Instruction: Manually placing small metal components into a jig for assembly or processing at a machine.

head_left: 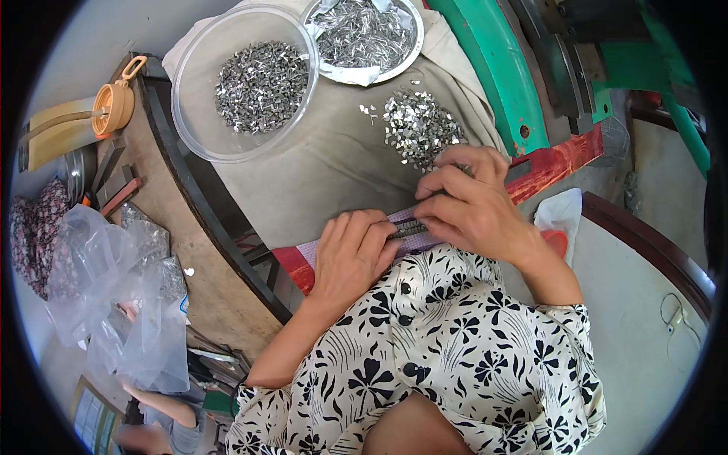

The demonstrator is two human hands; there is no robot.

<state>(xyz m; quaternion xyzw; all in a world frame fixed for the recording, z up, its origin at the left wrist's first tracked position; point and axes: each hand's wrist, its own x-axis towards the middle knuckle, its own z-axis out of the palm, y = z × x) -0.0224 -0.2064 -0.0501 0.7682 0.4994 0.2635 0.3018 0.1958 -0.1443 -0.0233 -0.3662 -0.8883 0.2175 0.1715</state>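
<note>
1. Small dark metal pieces (410, 227), lined in a row on a narrow pale purple strip (315, 249), sit at the frame's centre, between both hands.
2. Left hand (351, 254) lies flat, fingers together, pressing the strip's left part.
3. Right hand (470, 201) curls over the row, fingertips pinched narrow on the pieces.
4. Just above, a loose heap of shiny metal bits (421, 125) rests on grey cloth (334, 159).
5. Upper left, a clear round plastic bowl (189, 98) holds more bits.

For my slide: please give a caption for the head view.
Both hands, left hand and right hand, line small metal pieces on a narrow strip.
</note>
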